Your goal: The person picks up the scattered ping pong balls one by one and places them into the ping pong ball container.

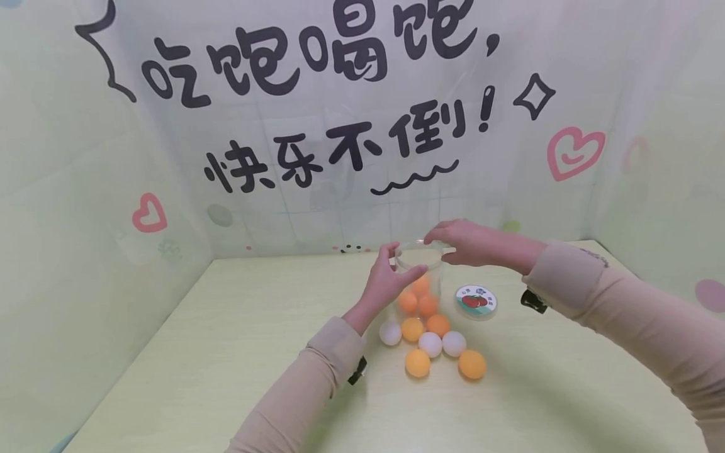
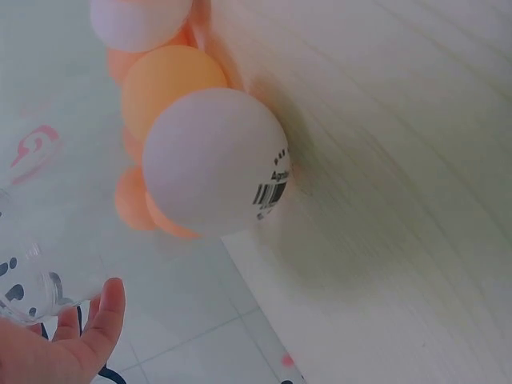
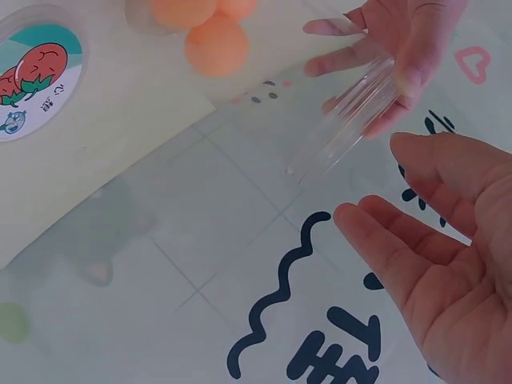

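Note:
A clear plastic jar (image 1: 434, 280) stands on the table, with orange balls (image 1: 420, 284) showing through its wall. My left hand (image 1: 381, 282) holds the jar near its mouth, thumb on the near side and fingers round the far side. Close to the rim's right side, my right hand (image 1: 470, 243) has thumb and fingers spread apart. In the right wrist view a gap separates this right hand (image 3: 448, 240) from the jar (image 3: 344, 120). Nothing shows between its fingers. The left wrist view catches part of the left hand (image 2: 76, 344) at the jar's edge.
White balls (image 1: 430, 345) and yellow-orange balls (image 1: 417, 363) lie loose in front of the jar. To its right lies a round lid (image 1: 476, 301) with a strawberry picture. A printed curtain (image 1: 317, 220) hangs behind the table (image 1: 238, 340).

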### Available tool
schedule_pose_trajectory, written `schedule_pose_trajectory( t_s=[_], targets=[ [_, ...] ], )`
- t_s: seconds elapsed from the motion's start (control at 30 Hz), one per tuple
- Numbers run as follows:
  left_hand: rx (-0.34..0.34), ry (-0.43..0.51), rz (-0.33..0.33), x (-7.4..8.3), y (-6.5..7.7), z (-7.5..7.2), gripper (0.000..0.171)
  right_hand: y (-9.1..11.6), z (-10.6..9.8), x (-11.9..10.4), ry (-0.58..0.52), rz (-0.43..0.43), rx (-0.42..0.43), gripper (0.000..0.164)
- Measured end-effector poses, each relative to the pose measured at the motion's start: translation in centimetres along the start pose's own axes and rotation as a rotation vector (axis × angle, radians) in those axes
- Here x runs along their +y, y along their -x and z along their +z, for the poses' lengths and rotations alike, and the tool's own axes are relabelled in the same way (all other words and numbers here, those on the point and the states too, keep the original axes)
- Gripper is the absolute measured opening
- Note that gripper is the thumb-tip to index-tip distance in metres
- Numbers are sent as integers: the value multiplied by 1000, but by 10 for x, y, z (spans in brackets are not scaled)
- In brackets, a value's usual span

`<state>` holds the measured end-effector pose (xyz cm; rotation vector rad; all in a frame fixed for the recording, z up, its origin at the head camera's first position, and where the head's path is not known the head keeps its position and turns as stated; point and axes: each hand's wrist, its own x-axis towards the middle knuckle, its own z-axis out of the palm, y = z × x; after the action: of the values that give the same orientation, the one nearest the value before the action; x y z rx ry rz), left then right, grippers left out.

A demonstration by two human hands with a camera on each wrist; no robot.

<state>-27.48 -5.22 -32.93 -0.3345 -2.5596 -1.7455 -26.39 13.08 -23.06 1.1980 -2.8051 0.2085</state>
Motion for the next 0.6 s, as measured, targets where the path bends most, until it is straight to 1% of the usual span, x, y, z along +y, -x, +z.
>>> schedule_pose_trajectory(
  t_s=[0.23, 0.33, 0.43, 0.5, 0.6],
  targets=[
    [5, -8, -1, 0, 1, 2, 77, 20, 5, 5, 19, 19, 51, 31],
    [13, -17, 0, 0, 0, 2, 77, 30, 12, 6, 33, -6, 76, 29],
    [18, -20, 1, 0, -1, 2, 76, 41, 21, 6, -8, -1, 58, 28],
    [18, -22, -5, 0, -1, 2, 76, 49, 29, 6, -66, 12, 38, 28],
    [15, -21, -8, 1, 0, 2, 77, 62, 44, 6, -136, 2, 42, 24]
  ],
)
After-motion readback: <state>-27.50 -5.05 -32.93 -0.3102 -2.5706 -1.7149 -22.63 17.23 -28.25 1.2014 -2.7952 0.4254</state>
